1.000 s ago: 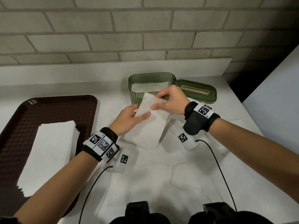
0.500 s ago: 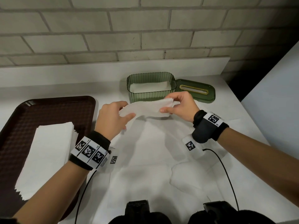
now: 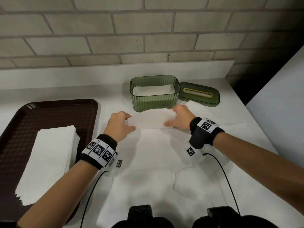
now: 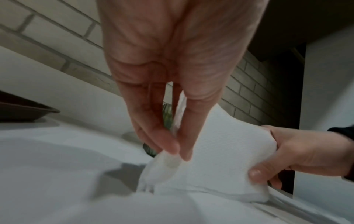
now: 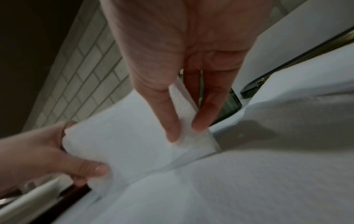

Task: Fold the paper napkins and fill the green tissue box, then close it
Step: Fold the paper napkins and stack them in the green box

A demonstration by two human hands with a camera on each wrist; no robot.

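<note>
napkin (image 3: 152, 118) has gone from upright a sec ago to flat and low over the table, right in front of the box (image 3: 153, 94); left hand (image 3: 119, 125) and right hand (image 3: 180, 119) each pinch an end; folding's basically done, looks ready to drop in

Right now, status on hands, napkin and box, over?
Left hand and right hand each pinch an end of one folded napkin, low over the table. Green tissue box open, partly filled; lid off beside it. Nothing blocking.
</note>
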